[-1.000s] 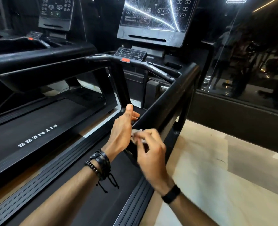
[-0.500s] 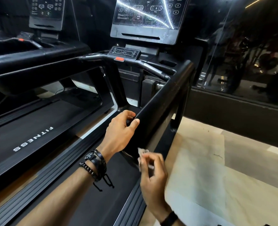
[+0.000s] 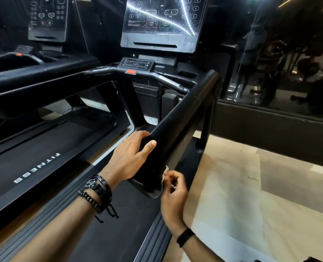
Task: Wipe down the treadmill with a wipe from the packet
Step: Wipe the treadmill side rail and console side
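The black treadmill's right handrail runs from its near end up toward the console. My left hand grips the rail's near end, thumb on top and fingers curled round the inner side. Just below and to the right, my right hand pinches a small crumpled white wipe against the rail's rounded end cap. Most of the wipe is hidden by my fingers. No wipe packet is in view.
A control panel with a red button sits under the console. A second treadmill marked FITNESS stands to the left. A dark glass wall rises on the right above pale flooring.
My left hand went from an open, raised pose to gripping the rail end. My right hand with the wipe dropped from the rail's top to its lower end cap.
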`<state>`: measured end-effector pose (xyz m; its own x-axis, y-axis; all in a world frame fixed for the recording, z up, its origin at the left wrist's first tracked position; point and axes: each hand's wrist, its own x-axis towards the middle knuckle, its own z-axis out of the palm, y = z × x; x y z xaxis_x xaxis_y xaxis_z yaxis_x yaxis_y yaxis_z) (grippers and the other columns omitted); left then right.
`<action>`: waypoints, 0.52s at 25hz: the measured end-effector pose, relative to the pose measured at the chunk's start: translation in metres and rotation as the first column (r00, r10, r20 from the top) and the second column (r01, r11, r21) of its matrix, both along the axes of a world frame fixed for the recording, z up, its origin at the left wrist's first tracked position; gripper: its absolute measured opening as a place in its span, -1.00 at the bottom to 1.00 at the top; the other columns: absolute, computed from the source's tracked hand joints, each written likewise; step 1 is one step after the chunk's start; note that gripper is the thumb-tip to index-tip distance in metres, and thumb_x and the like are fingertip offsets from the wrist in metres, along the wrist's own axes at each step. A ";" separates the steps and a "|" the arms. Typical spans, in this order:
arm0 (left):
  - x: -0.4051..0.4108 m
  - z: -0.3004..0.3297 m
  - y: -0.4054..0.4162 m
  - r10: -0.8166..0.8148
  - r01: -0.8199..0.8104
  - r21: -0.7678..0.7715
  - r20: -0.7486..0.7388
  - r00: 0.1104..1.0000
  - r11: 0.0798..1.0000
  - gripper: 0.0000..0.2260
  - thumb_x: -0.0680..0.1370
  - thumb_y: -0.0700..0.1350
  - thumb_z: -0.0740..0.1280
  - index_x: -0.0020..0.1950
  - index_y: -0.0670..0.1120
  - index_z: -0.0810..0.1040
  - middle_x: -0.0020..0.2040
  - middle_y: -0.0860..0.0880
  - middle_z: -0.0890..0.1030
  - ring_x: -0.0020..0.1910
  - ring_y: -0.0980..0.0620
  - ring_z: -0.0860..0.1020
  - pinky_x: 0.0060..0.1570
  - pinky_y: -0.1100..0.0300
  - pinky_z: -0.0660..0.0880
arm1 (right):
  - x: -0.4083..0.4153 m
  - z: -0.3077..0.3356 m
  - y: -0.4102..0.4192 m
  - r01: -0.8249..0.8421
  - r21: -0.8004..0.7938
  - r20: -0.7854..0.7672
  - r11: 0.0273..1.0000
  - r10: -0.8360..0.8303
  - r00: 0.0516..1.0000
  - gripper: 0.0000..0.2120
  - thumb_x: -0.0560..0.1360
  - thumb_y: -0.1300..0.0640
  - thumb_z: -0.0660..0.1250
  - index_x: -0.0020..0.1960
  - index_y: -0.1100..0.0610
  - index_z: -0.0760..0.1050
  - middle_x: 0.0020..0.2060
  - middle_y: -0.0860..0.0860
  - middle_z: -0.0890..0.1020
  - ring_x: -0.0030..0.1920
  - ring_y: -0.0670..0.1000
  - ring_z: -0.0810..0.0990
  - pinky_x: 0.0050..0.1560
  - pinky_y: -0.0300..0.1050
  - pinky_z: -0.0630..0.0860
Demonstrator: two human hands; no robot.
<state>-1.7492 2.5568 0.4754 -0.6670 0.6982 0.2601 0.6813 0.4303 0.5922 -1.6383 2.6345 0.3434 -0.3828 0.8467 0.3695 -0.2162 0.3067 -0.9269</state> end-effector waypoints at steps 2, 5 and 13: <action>-0.001 0.002 0.000 -0.017 0.012 -0.081 -0.060 0.998 0.997 -0.52 0.64 0.24 0.13 0.46 0.00 0.40 0.35 0.07 0.51 0.25 0.10 0.45 0.17 0.14 0.35 | -0.024 0.000 0.036 0.109 -0.163 0.092 0.981 -0.095 0.991 -0.88 0.58 0.26 0.36 -0.08 0.07 0.53 -0.15 0.07 0.66 -0.14 0.04 0.62 -0.10 -0.07 0.51; -0.005 0.005 0.000 -0.021 -0.015 -0.215 -0.164 0.986 0.976 -0.37 0.59 0.41 0.04 0.41 -0.01 0.42 0.28 0.02 0.55 0.25 0.02 0.48 0.20 0.04 0.39 | -0.044 0.029 0.069 0.127 -0.243 0.054 0.962 -0.117 0.992 -0.92 0.57 0.25 0.37 -0.10 0.15 0.55 -0.11 0.14 0.68 -0.08 0.07 0.65 -0.09 -0.15 0.52; -0.009 0.023 0.044 -0.049 0.019 -0.367 -0.074 0.996 0.930 -0.26 0.59 0.40 0.00 0.62 -0.04 0.14 0.54 -0.09 0.36 0.49 -0.06 0.34 0.38 0.03 0.27 | -0.025 0.006 0.077 -0.035 -0.200 0.079 0.979 0.051 0.996 -0.82 0.59 0.09 0.39 -0.18 0.05 0.52 -0.32 0.00 0.63 -0.33 -0.12 0.54 -0.23 -0.09 0.50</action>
